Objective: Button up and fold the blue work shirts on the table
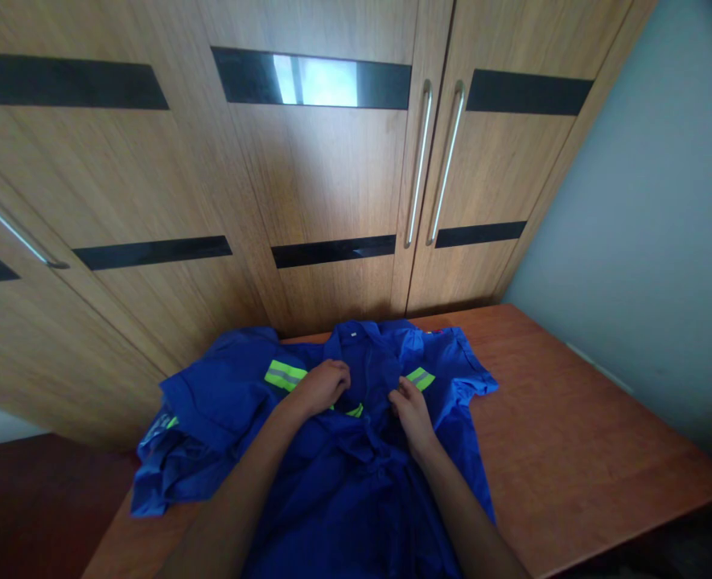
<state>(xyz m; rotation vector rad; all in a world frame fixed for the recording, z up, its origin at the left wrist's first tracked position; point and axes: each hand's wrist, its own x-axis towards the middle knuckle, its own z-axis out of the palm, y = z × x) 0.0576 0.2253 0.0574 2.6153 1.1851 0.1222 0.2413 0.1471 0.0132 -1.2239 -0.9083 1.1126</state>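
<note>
A blue work jacket (pixel 356 490) lies spread front up, its collar towards the cupboard. Yellow-green and grey reflective strips cross its chest. My left hand (pixel 327 384) is on the left side of the open front, fingers curled in on the cloth. Across the opening, my right hand (pixel 411 408) pinches the right front edge beside the other reflective strip. Between the hands the inside of the jacket and a small neck label show. More blue cloth (pixel 204 410) is bunched on the left, partly behind my left forearm; I cannot tell whether it is a separate garment.
The jacket rests on a reddish-brown wooden surface (pixel 549 450). Behind it rises a wooden cupboard (pixel 337 177) with black strips and long metal handles (pixel 446 161). A pale wall (pixel 645 225) borders the right side. Darkness lies below the surface's edge at lower left.
</note>
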